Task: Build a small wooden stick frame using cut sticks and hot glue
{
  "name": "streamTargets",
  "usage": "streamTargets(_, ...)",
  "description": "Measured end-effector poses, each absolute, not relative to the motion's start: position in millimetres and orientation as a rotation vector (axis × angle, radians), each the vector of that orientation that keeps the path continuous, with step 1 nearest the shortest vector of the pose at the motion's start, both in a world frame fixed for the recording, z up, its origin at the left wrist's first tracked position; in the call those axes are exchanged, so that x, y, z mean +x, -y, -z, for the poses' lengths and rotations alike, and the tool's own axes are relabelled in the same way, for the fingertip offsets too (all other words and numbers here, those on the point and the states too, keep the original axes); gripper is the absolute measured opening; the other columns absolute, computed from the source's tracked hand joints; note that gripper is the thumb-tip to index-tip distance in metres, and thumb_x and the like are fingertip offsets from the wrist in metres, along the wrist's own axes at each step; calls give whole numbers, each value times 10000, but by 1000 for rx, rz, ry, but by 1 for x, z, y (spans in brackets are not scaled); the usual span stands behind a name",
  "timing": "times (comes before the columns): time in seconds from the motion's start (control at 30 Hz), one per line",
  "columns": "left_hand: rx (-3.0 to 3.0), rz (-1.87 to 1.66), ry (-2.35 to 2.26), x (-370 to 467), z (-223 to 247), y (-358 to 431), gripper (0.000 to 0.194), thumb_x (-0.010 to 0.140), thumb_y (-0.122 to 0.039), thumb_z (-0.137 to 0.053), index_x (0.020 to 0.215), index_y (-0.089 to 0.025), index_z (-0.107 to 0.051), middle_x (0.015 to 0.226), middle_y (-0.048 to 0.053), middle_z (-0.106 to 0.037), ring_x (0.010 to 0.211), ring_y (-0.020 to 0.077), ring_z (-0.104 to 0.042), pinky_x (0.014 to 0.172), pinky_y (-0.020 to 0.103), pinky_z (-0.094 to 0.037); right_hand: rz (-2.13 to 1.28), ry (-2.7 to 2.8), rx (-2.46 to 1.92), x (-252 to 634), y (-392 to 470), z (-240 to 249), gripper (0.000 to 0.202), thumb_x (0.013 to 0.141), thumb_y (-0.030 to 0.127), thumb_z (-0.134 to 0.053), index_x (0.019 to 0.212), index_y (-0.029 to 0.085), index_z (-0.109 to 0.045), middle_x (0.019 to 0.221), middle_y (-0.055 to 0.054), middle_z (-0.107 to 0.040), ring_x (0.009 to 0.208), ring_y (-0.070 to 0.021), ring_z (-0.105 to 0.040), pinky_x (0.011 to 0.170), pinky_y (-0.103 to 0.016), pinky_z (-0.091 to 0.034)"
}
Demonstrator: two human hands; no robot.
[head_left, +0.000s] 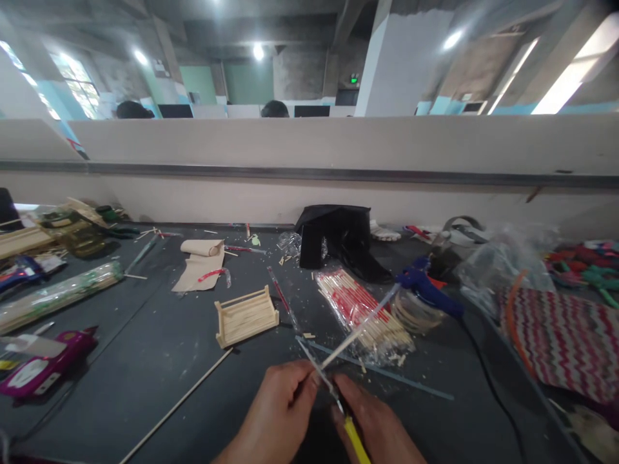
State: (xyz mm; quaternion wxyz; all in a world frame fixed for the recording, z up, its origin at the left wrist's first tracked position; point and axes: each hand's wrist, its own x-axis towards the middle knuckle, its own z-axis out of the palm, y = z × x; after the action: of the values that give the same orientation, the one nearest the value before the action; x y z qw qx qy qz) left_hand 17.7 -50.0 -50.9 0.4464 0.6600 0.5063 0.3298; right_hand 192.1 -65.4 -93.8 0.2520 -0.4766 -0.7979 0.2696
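Low in the middle, my left hand point(289, 401) is closed, pinching a thin wooden stick point(341, 350) that points up and to the right. My right hand point(371, 412) is closed around a yellow-handled craft knife point(355, 439). Its long narrow blade lies across the stick, close to my left fingertips. Whether it has cut into the wood I cannot tell. Beyond my hands stands a small wooden frame made of sticks point(247, 316). A bundle of red and pale sticks point(358, 308) in clear plastic lies to the right.
A blue glue gun point(430, 290) rests at the right, its cord trailing forward. Brown paper point(199, 267) lies behind the frame, and a black cloth-like item point(338, 238) farther back. Left are a magenta tool point(53, 364) and a wrapped stick bundle point(62, 296). A long stick point(178, 403) lies front left.
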Motion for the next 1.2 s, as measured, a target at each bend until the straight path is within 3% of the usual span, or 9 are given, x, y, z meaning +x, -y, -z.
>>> streamTargets(0.2,1545,-667,-1217,19,63,63,305,924,-347,-402,793,-150,-594,552,-34,-469,532,115,-425,519,213,-314,-855,2141,-1509,209,79,105,189,908,261,-436,951,235,-619,678,-11,-706,557,-165,-677,510,-205,-466)
streamTargets(0.3,1567,-674,-1157,10,61,62,240,915,-322,-424,866,-157,-591,568,-25,-529,538,118,-477,532,206,-355,-773,2228,-1625,224,82,106,162,859,273,-528,977,270,-639,631,9,-713,553,-188,-701,486,-204,-468)
streamTargets(0.5,1827,-908,-1337,-28,59,50,273,929,-307,-455,1097,-244,-661,958,49,-720,826,165,-658,712,233,-487,-490,2304,-1820,240,74,99,369,819,261,-554,1181,273,-623,983,-54,-760,804,-249,-737,673,-303,-576)
streamTargets(0.7,2004,-769,-1553,-55,68,56,319,942,-223,-391,1150,-222,-632,879,64,-691,734,161,-651,651,235,-501,-415,2541,-1699,249,65,98,550,716,168,-600,1259,259,-605,1117,-65,-719,969,-263,-698,787,-351,-582)
streamTargets(0.8,2063,-552,-1580,-59,76,61,365,923,-175,-379,1187,-247,-621,918,75,-695,760,179,-675,643,244,-502,-189,2654,-1718,247,62,89,445,750,214,-606,1191,253,-658,930,-81,-760,757,-290,-732,602,-373,-596)
streamTargets(0.9,2083,-377,-1599,-56,79,65,408,914,-158,-400,1252,-308,-575,952,61,-710,797,201,-697,641,252,-492,79,2644,-1584,225,57,71,332,820,239,-573,1137,236,-672,716,-62,-733,550,-245,-695,448,-306,-523)
streamTargets(1.0,2086,-331,-1541,-48,75,67,323,922,-195,-426,1162,-287,-621,937,54,-720,815,212,-694,650,259,-475,81,2585,-1115,184,50,56,343,859,159,-537,1187,231,-606,847,-58,-706,685,-177,-682,563,-244,-511)
streamTargets(1.1,2026,-386,-1507,-43,69,68,235,927,-221,-430,950,-211,-663,868,64,-715,780,205,-674,648,260,-455,97,2582,-955,147,40,52,227,773,86,-636,953,224,-651,736,-10,-639,627,-147,-611,496,-216,-424)
streamTargets(1.2,1937,-489,-1494,-49,68,68,209,913,-211,-449,891,-196,-656,855,55,-710,784,193,-657,672,261,-447,67,2661,-904,129,25,55,192,716,42,-688,757,215,-617,734,-3,-621,651,-158,-586,500,-237,-388)
